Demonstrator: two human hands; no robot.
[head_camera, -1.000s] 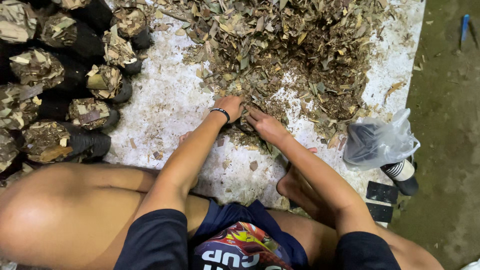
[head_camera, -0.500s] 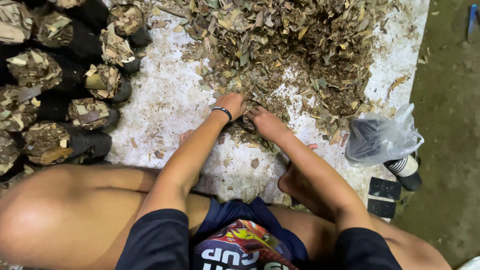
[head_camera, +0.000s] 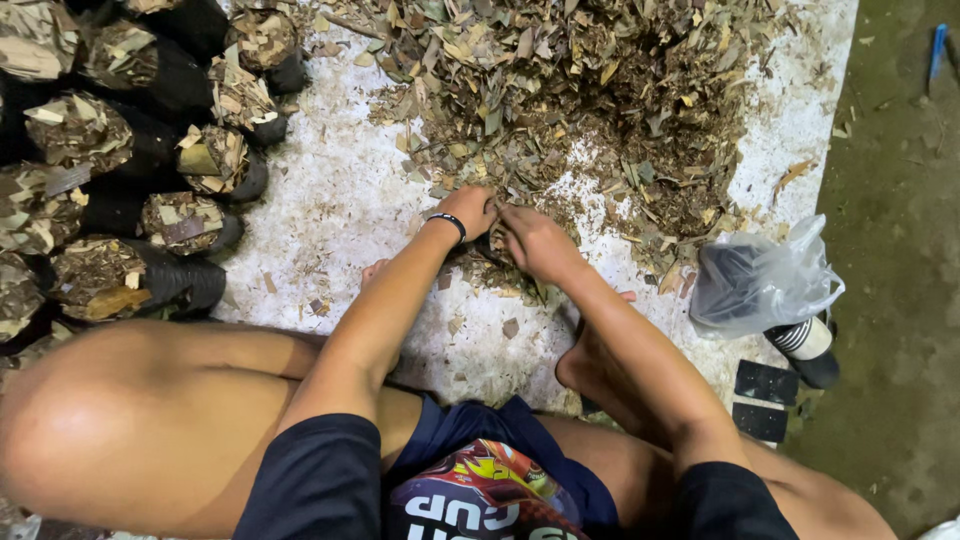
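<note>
- Sitting on the ground, person faces a white woven sheet spread over a greenish concrete floor; lighting dim, looks like a work shed, walls not in view.
- Big heap of dry chopped leaves and chips covers the far part of the sheet, thinning toward the person.
- Black grow bags stuffed with the same leaf mix lie stacked at the left edge, some on the sheet.
- Clear plastic bag with dark contents sits at the right edge, beside a dark sandal.
- Blue tool handle lies far right on the floor, well apart.
- Left hand, black wristband, rests at the near edge of the heap; fingers curled narrow, tips buried in leaf bits, touching them.
- Right hand just beside it, fingers bent down into the same patch; cannot tell if it grips anything.
- Both hands nearly touching each other, over a small dark thing between them; can't make out what it is.
</note>
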